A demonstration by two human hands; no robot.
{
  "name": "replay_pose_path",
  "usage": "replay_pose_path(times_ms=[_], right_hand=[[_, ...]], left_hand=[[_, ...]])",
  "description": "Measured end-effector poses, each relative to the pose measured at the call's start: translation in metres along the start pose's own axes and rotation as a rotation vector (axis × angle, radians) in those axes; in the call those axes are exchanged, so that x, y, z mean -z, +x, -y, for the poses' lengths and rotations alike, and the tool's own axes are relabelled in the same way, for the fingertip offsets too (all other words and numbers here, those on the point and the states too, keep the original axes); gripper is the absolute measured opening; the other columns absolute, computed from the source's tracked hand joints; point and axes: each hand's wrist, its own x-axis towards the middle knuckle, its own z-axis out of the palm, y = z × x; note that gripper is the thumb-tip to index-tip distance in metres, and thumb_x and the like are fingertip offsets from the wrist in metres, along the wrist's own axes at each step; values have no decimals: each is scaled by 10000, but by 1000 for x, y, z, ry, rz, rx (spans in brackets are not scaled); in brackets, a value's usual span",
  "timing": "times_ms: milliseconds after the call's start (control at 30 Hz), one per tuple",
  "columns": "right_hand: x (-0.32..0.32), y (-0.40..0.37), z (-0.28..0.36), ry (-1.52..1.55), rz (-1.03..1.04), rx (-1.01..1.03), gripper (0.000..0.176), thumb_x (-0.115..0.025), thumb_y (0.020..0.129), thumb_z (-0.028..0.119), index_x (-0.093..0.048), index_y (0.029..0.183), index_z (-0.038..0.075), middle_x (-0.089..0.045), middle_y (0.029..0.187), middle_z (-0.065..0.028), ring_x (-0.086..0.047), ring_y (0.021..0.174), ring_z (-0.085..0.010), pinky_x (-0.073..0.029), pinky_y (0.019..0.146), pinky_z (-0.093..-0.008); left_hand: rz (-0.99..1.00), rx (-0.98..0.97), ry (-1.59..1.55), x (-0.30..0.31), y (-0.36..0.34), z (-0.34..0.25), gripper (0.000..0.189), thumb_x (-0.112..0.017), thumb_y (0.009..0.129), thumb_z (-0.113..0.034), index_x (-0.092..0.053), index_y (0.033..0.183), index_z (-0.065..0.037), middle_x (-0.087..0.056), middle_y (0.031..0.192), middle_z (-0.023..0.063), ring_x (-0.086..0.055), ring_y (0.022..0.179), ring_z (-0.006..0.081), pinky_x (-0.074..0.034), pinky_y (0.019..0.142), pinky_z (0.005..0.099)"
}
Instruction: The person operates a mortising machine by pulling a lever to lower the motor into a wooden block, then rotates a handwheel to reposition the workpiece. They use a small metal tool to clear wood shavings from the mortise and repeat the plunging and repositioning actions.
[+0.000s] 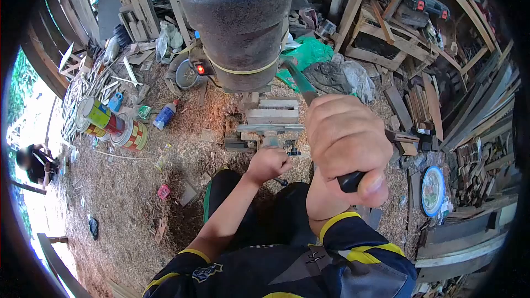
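My right hand point(350, 146) is wrapped round the lever point(301, 81) of a bench drilling machine. The lever's black end point(350, 181) sticks out below my fist. The machine's dark, dusty motor housing point(240, 38) fills the top middle, with a red switch point(200, 69) lit on its left side. Below the housing, pale wood point(272, 115) lies behind the metal vise jaw point(270, 128). My left hand point(268, 164) is closed just in front of the vise, by its screw. What those fingers hold is hidden. The tool's tip is hidden behind the housing.
Wood shavings point(127, 187) cover the floor. Stacked tins point(113, 124) and a blue bottle point(164, 116) stand left. Scrap wood point(425, 105) and a round blue-rimmed tray point(433, 190) lie right. Green cloth point(309, 52) is behind the machine. Another person point(37, 163) is at far left.
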Motion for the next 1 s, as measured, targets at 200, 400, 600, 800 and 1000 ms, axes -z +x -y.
replay_pose_path(times_ms=[200,400,600,800,1000], right_hand=[[4,-8,2,18,65,-8,681,-484,1052,528,-546,589,33,-514,516,-55,-496,415,-242,-391,449,-362],[-5,-5,0,-25,-62,-26,686,-486,1051,530,-523,572,41,-492,506,-45,-487,411,-231,-382,449,-356],[-3,7,2,-107,-58,-77,696,-455,1058,534,-469,543,66,-490,506,-39,-459,406,-209,-348,440,-344],[33,85,-44,22,-166,-260,581,-401,1118,397,-566,682,51,-517,574,-42,-458,484,-161,-344,491,-311],[56,208,-118,4,-388,-535,572,-391,1115,516,-504,713,125,-374,505,-1,-351,408,-179,-303,422,-358]], left_hand=[[-9,0,1,3,3,-3,202,-744,828,-217,-692,689,-80,-673,708,100,-691,720,309,-562,682,443],[3,16,12,-1,1,1,199,-742,818,-215,-691,687,-75,-675,706,104,-695,729,313,-562,692,448],[13,42,44,1,2,-3,205,-743,816,-233,-702,686,-80,-691,715,101,-700,734,312,-566,698,448],[133,132,172,-10,-2,6,263,-708,876,-302,-743,729,-87,-727,762,116,-727,758,317,-614,723,447],[123,92,209,-6,-3,5,293,-705,892,-317,-766,729,-80,-717,717,127,-720,703,319,-604,685,471]])
